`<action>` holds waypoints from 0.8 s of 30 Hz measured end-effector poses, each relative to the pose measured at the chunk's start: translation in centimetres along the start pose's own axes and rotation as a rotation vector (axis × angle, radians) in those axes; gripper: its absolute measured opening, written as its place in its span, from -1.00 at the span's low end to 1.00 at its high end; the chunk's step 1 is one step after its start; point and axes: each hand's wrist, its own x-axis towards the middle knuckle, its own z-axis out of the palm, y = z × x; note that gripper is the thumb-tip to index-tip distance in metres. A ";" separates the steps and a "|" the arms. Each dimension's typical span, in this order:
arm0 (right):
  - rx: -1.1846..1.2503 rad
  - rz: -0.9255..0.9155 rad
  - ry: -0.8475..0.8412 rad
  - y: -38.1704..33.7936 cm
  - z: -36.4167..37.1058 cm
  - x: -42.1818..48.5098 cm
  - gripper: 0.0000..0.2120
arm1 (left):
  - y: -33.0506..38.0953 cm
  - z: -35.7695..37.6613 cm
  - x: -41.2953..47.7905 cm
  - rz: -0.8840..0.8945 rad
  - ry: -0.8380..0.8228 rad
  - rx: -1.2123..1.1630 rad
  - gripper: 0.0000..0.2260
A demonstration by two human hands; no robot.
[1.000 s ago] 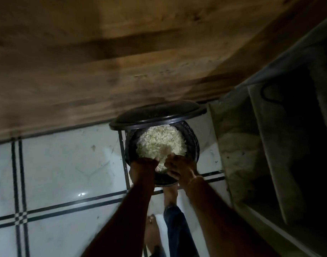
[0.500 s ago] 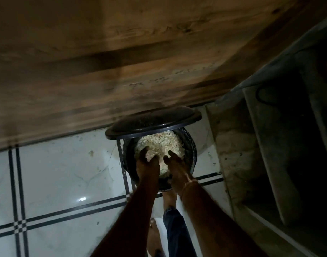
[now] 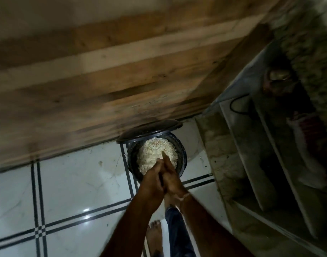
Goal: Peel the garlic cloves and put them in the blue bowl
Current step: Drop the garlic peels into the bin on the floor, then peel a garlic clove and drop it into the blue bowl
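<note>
- Stood over a dark round bin (image 3: 183, 158) on the white tiled floor (image 3: 75, 182), close to the foot of a wooden panel (image 3: 103, 80).
- Found the bin hemmed in at the back by that panel, with a dark lid (image 3: 149, 129) tilted above the far rim, its back edge at or near the wood.
- Saw stone-faced shelving (image 3: 223, 164) near the bin on the right, a strip of floor between them.
- Noted open floor to the left of the bin, crossed by black double lines.
- Noted a bare foot (image 3: 155, 232) and a dark trouser leg (image 3: 177, 230) on the near side, below the forearms.
- Held the left hand (image 3: 153, 178) and right hand (image 3: 173, 178) pressed together palm to palm over the near rim, one right fingertip pointing out over the contents.
- Could not tell whether anything lay between the palms.
- Wore a thin pale band (image 3: 185, 196) at the right wrist.
- Saw only garlic peel (image 3: 155, 153) of the task's things: a pale, flaky, papery heap filling the bin almost to the rim, cream-white against the dark wall.
- Could not make out single cloves in the dim, blurred view.
</note>
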 end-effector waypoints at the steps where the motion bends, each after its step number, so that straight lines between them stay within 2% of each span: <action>1: -0.020 -0.002 0.026 -0.8 -0.9 -1.6 -0.55 | -0.1 0.1 -2.2 0.041 -0.004 0.099 -0.66; 4: -0.032 -0.081 0.091 -3.8 -2.8 -8.4 -0.70 | -0.8 0.5 -8.9 0.191 0.064 0.441 -0.71; 6: -0.022 -0.175 0.128 -5.5 -3.8 -14.7 -0.69 | -1.6 0.6 -12.5 0.297 0.114 0.645 -0.62; 9: -0.064 -0.324 0.179 -6.1 -5.4 -25.0 -0.74 | -3.4 1.8 -18.0 0.494 0.172 0.972 -0.64; 13: -0.136 -0.460 0.344 -3.2 -9.5 -36.2 -0.76 | -7.9 6.2 -26.1 0.706 0.017 1.215 -0.71; 18: -0.169 -0.613 0.624 1.7 -16.2 -45.6 -0.70 | -15.5 11.6 -32.0 0.940 -0.210 1.469 -0.74; 22: -0.230 -0.710 0.852 4.5 -22.5 -52.0 -0.61 | -22.7 16.2 -35.5 1.030 -0.390 1.593 -0.72; 24: -0.257 -0.708 0.941 6.3 -25.9 -54.7 -0.65 | -26.4 18.4 -36.6 1.042 -0.448 1.629 -0.71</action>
